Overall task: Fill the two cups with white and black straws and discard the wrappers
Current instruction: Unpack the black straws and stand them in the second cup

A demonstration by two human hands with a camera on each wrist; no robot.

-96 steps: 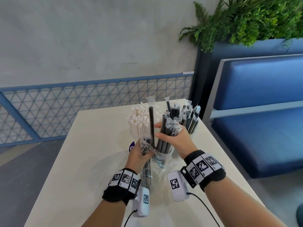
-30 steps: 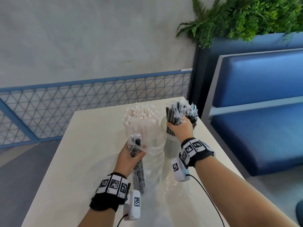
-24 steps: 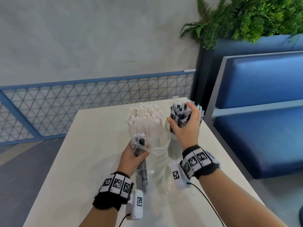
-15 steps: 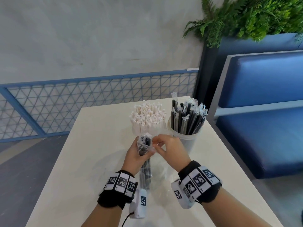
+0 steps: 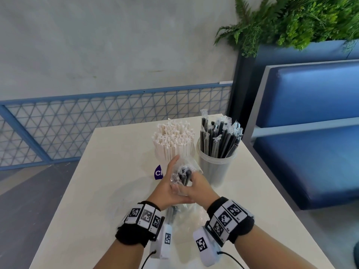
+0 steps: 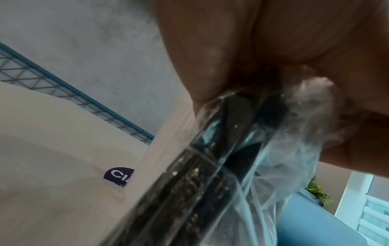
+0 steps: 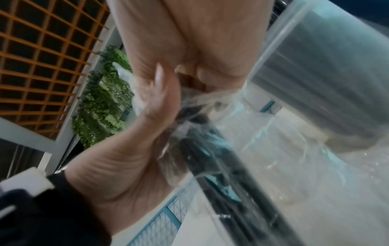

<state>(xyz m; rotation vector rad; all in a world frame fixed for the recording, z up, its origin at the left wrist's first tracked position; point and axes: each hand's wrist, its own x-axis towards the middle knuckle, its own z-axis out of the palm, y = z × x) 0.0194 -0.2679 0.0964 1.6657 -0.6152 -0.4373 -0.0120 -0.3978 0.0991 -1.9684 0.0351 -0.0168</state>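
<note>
Both hands met over the worktop (image 5: 108,171): left hand (image 5: 167,188) and right hand (image 5: 198,188) curled their fingers round the wrapped bundle of black straws (image 5: 183,176).

I see bare forearms, each with a black wristband (image 5: 134,233) bearing white square tiles printed with black coded markers. Under each band hangs a white camera pod (image 5: 165,240) carrying its own small marker, and a thin black cable (image 5: 147,258) trails from each pod. No sleeves beyond the bands.
</note>
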